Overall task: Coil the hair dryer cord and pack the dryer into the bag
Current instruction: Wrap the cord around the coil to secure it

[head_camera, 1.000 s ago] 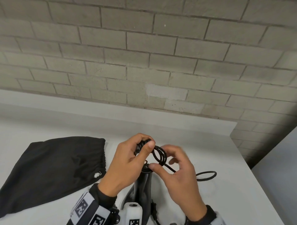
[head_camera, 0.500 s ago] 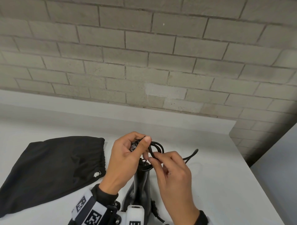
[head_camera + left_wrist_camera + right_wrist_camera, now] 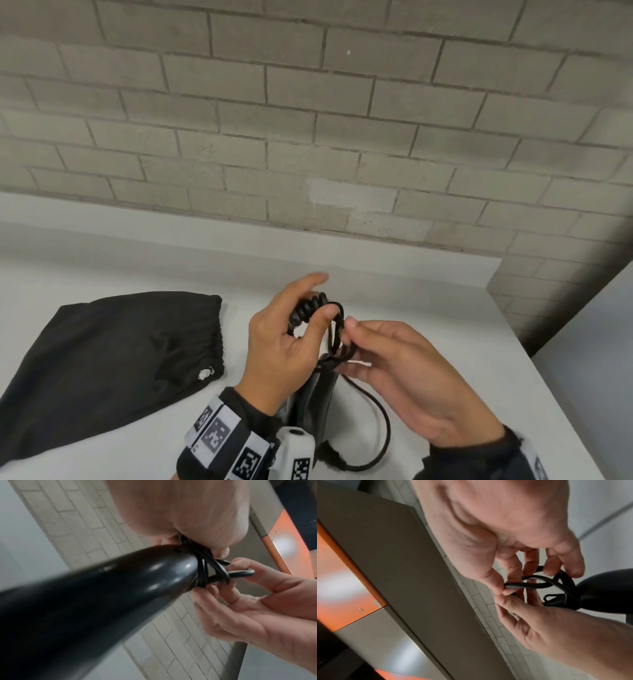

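Head view: the left hand (image 3: 284,346) is reaching in from the lower left, wrist banded with black-and-white coded markers, its thumb and curled fingers closing around a stack of coiled turns of the black cord (image 3: 310,308) at the end of the hair dryer's handle, index finger sticking out past the bundle. The right hand (image 3: 407,373) is coming in from the lower right, palm turned toward the left hand, fingertips meeting the left thumb at the bundle and pinching one strand of cord. The black hair dryer (image 3: 317,401) is hanging handle-up between the two wrists above the white table (image 3: 445,308), a slack loop of cord trailing down and curving to the right beneath the right palm. The black fabric bag (image 3: 109,363) is lying flat on the table to the left, apart from both hands.

Left wrist view: the glossy dryer body (image 3: 85,608) is filling the foreground, cord turns crossing at its tip where the two hands are meeting.

Right wrist view: thumb and forefinger of the right hand (image 3: 530,615) are nipping a small loop of cord (image 3: 539,584), while the left hand's fingers are curling over the wound turns; a grey brick wall (image 3: 308,120) is standing behind the table
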Motion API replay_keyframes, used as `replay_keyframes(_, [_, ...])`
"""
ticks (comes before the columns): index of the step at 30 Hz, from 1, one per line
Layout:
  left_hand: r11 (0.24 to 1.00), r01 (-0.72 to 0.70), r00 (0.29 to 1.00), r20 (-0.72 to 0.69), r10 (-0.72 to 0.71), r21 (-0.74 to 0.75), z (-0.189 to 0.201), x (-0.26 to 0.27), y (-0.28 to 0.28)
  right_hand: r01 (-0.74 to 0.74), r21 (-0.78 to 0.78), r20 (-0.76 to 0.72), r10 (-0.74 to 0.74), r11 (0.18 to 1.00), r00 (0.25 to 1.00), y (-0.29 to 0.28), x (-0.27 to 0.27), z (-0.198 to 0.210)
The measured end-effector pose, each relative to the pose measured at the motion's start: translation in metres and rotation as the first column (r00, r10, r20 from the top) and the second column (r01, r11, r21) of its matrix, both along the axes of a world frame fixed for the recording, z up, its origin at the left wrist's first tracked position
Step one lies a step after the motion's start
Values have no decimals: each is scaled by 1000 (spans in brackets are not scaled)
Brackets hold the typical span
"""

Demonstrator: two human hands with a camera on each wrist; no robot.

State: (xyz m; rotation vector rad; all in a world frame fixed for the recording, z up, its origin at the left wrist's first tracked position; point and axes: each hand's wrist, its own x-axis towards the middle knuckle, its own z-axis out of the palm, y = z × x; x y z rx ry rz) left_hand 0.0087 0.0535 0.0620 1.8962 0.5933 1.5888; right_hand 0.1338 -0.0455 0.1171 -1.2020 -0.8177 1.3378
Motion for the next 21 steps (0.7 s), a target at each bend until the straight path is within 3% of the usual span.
replay_keyframes(3, [998,28,999,-21,-27,49,1,-3,5,-110,1,-99,109,994,989,-1,4,-1])
replay_keyframes(8, [996,79,994,-76,-76,42,2,-10,11,-164,73,-42,167,984,985,-2,4,-10])
replay_keyframes(10, [998,53,996,-81,-49,42,1,-9,12,-102,85,-8,103,991,995,-2,4,-15])
replay_keyframes(12, [999,16,998,-64,-14,36,-2,-9,13,17,121,168,-37,992,985,-4,0,-19])
replay_keyframes(14, [999,-25,998,-60,27,39,-4,-8,14,161,218,358,-232,963,904,-9,-9,-23])
replay_keyframes(16, [997,-52,996,-66,56,60,-5,-7,14,246,342,447,-388,907,806,-12,-17,-28])
replay_keyframes(18, [995,-57,996,-66,63,80,-4,-7,13,238,367,470,-400,899,787,-14,-22,-33])
replay_keyframes(21, [993,-66,995,-74,74,98,-4,-7,14,231,319,414,-354,919,838,-13,-21,-35])
